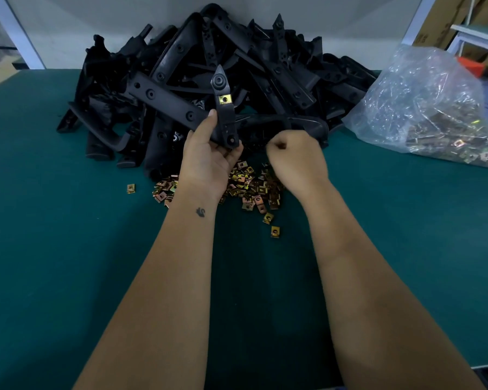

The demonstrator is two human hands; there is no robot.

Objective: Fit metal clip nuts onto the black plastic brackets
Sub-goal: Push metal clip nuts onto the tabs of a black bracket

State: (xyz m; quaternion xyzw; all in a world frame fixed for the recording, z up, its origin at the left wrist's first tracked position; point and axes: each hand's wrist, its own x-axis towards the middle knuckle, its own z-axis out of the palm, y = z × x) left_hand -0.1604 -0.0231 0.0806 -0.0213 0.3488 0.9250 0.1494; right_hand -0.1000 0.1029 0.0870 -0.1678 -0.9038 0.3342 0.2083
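My left hand grips the lower end of a black plastic bracket and holds it upright above the table. One brass-coloured clip nut sits on the bracket's upper part. My right hand hovers just right of it with its fingers curled into a fist; whether it holds a nut is hidden. Beneath both hands lies a scatter of loose clip nuts. A large heap of black brackets rises behind.
A clear plastic bag full of clip nuts lies at the right on the green table mat. Single stray nuts lie left and in front of the scatter. Shelving and cardboard boxes stand at the far right.
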